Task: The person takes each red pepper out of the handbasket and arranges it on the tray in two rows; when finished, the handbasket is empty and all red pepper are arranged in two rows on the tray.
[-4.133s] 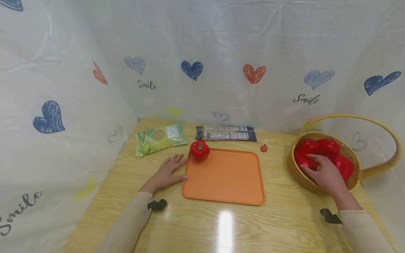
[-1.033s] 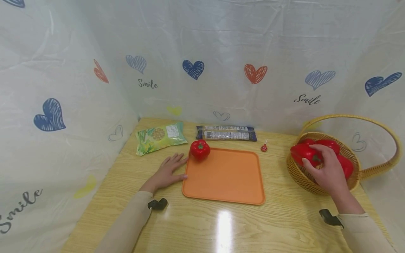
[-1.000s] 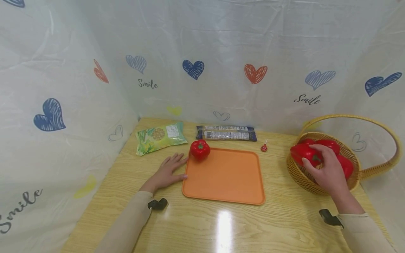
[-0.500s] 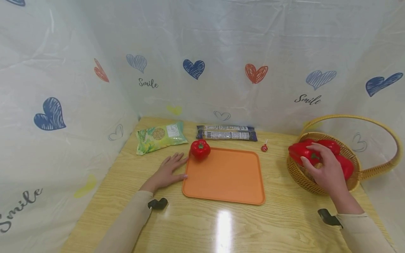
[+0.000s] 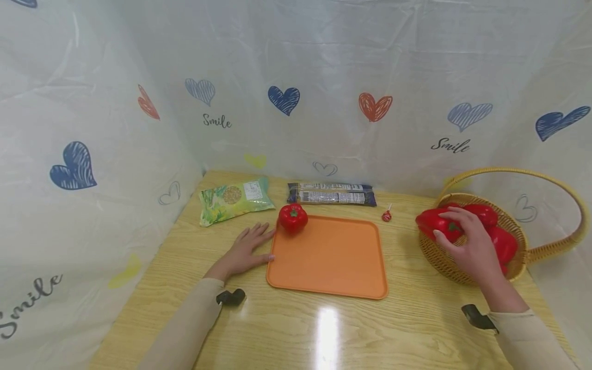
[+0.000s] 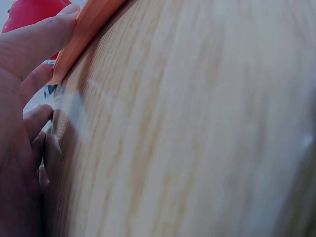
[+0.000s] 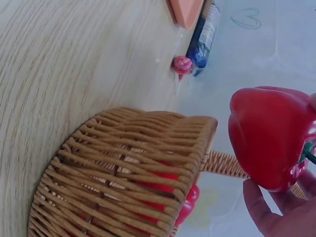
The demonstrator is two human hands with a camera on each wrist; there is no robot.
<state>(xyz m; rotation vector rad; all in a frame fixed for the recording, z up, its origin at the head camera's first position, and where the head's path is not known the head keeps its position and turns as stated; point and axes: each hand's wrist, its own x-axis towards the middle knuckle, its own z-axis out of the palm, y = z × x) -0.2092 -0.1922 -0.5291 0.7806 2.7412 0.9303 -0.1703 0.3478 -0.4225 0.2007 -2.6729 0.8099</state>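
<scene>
The right grip (image 5: 474,249) clamps a glossy red bell pepper (image 5: 432,221) between thumb and fingers above the tan wicker basket (image 5: 437,262), while the left grip (image 5: 242,252), fingers apart, touches the rectangular orange tray (image 5: 328,259).

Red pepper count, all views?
5 at least: one pepper on the orange tray, another pepper in the right hand, three peppers inside the basket; more may be hidden there.

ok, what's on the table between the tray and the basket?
Only the lollipop, off the far right corner of the tray; the rest of the table up to the basket is bare wood. Shows in the head view.
</scene>
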